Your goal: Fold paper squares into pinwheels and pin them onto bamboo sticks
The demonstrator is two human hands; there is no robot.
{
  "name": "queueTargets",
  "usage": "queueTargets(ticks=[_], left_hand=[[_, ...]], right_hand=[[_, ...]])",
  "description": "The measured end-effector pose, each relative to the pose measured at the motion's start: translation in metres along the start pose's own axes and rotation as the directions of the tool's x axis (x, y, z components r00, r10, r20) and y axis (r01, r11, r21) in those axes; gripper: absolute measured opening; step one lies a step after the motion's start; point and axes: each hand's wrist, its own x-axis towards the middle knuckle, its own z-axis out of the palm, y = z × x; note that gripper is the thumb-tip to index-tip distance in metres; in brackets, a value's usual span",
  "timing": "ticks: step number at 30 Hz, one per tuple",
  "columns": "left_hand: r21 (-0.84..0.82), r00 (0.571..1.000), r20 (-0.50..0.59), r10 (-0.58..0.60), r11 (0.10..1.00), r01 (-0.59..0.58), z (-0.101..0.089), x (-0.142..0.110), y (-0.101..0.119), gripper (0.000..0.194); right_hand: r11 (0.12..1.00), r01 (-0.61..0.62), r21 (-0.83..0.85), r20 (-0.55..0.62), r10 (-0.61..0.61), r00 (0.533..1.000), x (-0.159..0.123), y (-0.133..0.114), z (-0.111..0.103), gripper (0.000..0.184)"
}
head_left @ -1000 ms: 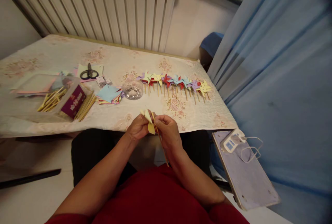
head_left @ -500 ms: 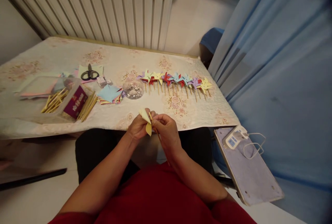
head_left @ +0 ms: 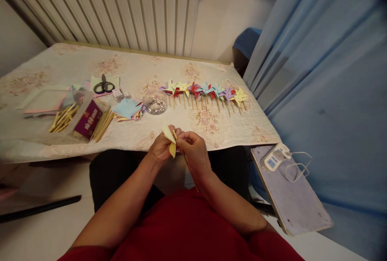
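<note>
Just beyond the table's front edge, my left hand [head_left: 161, 146] is closed on a folded pale yellow paper pinwheel [head_left: 169, 136], whose blades stick out from the fingers. My right hand [head_left: 195, 150] pinches a thin wooden stick [head_left: 184, 157], its upper end against the pinwheel and its lower end running down past my wrist. The fingertips of both hands meet where stick and paper come together, so any pin there is hidden. Beyond the hands, a round clear tub [head_left: 155, 104] of small shiny metal pins stands on the table.
A row of finished pinwheels [head_left: 208, 90] lies at the back right. Left are stacked coloured paper squares [head_left: 127, 109], black scissors [head_left: 104, 87], small boxes [head_left: 120, 94], and a clear plastic box [head_left: 72, 128] with sticks. A power strip [head_left: 275, 157] rests on a board beside the blue curtain [head_left: 332, 92].
The view has shifted slightly. Both hands keep their grip on the pinwheel and the stick, with hardly any visible movement.
</note>
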Motion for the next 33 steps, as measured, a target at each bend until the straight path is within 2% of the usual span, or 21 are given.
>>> queueTargets(ticks=[12,17,25,33], left_hand=[[0.013,1.0,0.017,0.015,1.0,-0.015,-0.008,0.0,-0.002,0.035],[0.006,1.0,-0.011,0.003,1.0,-0.003,-0.005,-0.001,-0.001,0.036],[0.009,1.0,0.001,0.02,1.0,-0.02,0.005,-0.003,0.003,0.038],[0.047,0.999,0.012,0.036,0.998,-0.037,0.0,-0.003,0.002,0.038]], right_hand=[[1.0,-0.012,0.006,-0.011,0.012,1.0,-0.001,-0.002,0.002,0.008],[0.999,-0.015,-0.032,-0.01,0.015,1.0,-0.002,-0.006,0.001,0.012],[0.999,0.012,-0.047,-0.006,-0.013,1.0,0.0,-0.001,-0.001,0.013],[0.991,0.044,-0.125,0.009,-0.043,0.999,0.004,0.005,-0.006,0.013]])
